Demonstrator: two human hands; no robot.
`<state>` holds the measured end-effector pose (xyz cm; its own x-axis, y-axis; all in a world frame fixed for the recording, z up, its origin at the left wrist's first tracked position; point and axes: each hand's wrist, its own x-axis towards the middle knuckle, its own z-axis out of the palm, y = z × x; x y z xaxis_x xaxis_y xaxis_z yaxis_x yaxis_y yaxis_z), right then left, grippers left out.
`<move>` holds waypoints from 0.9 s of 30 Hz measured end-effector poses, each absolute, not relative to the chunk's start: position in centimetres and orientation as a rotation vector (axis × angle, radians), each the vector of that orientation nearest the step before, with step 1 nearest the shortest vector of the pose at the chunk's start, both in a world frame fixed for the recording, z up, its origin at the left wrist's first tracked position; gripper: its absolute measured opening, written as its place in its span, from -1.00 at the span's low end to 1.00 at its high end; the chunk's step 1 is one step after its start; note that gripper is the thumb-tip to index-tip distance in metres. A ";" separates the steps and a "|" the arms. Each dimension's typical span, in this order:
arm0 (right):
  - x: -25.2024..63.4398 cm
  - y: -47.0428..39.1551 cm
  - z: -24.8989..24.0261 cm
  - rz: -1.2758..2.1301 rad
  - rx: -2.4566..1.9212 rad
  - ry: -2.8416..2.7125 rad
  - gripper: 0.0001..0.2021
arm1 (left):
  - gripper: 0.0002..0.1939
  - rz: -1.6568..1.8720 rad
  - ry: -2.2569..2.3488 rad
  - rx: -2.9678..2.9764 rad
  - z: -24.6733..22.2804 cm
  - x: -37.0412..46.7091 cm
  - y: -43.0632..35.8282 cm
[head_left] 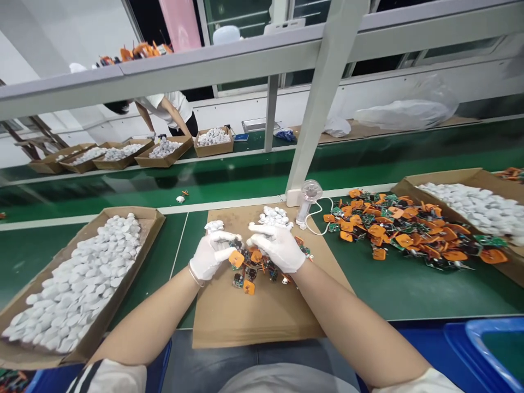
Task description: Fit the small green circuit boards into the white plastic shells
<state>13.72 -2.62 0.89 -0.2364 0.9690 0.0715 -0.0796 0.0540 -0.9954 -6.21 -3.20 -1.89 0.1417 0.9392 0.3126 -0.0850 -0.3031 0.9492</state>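
Note:
My left hand (212, 255), in a white glove, has its thumb and fingers curled toward each other at the left edge of a small heap of orange and green circuit pieces (256, 256). A dark part shows near its fingertips. Over the heap's right side is my right hand (280, 245), also gloved, its fingers bent toward the left one; whatever lies between them is too small to make out. Both hands are above a brown cardboard sheet (262, 322). Small white pieces (275, 216) are piled just beyond the right hand.
A cardboard box (153, 232) of white pieces stands at left, another (446, 177) at far right. Many orange-and-green pieces (393, 226) lie right of a small clear fan (311, 192). A slanted post (317, 103) rises ahead. Across the belt, a person (170, 109) bends over boxes.

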 end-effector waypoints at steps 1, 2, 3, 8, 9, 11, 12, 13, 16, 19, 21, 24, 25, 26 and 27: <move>13.6 -2.7 0.8 1.386 -0.988 -1.346 -0.75 | -0.67 1.355 0.899 1.483 -2.0 -6.3 -3.4; 13.6 -2.8 0.7 1.399 -0.989 -1.356 -0.73 | -0.69 1.367 0.904 1.509 -2.1 -6.3 -3.5; 13.5 -2.9 0.6 1.408 -0.988 -1.380 -0.73 | -0.71 1.380 0.895 1.527 -2.2 -6.3 -3.7; 13.3 -3.3 0.8 1.541 -0.914 -1.327 -0.71 | -0.75 1.453 0.820 1.542 -2.2 -5.7 -4.5; 13.3 -3.4 0.8 1.577 -0.902 -1.296 -0.67 | -0.75 1.470 0.822 1.548 -2.2 -5.6 -4.5; 13.3 -3.4 0.7 1.604 -0.890 -1.280 -0.60 | -0.74 1.500 0.824 1.551 -2.3 -5.5 -4.7; 13.3 -3.5 0.7 1.597 -0.890 -1.293 -0.57 | -0.74 1.510 0.824 1.545 -2.3 -5.4 -4.7; 13.3 -3.5 0.6 1.586 -0.896 -1.316 -0.57 | -0.74 1.510 0.820 1.538 -2.4 -5.4 -4.7; 13.4 -3.6 0.5 1.539 -0.963 -1.381 -0.63 | -0.75 1.491 0.800 1.539 -2.5 -5.4 -4.9; 13.6 -3.6 0.5 1.458 -1.029 -1.398 -0.69 | -0.76 1.499 0.813 1.561 -2.5 -5.3 -5.0; 13.5 -3.5 0.4 1.428 -1.042 -1.391 -0.71 | -0.77 1.504 0.821 1.583 -2.5 -5.3 -5.0; 13.4 -3.4 0.4 1.516 -0.988 -1.349 -0.69 | -0.78 1.484 0.793 1.639 -2.4 -5.4 -4.9; 13.3 -3.4 0.5 1.566 -0.957 -1.326 -0.67 | -0.79 1.480 0.786 1.658 -2.4 -5.4 -4.9; 13.2 -3.4 0.6 1.607 -0.934 -1.302 -0.65 | -0.80 1.482 0.781 1.672 -2.5 -5.4 -4.9; 13.2 -3.5 0.6 1.641 -0.925 -1.288 -0.63 | -0.81 1.486 0.780 1.679 -2.5 -5.4 -4.9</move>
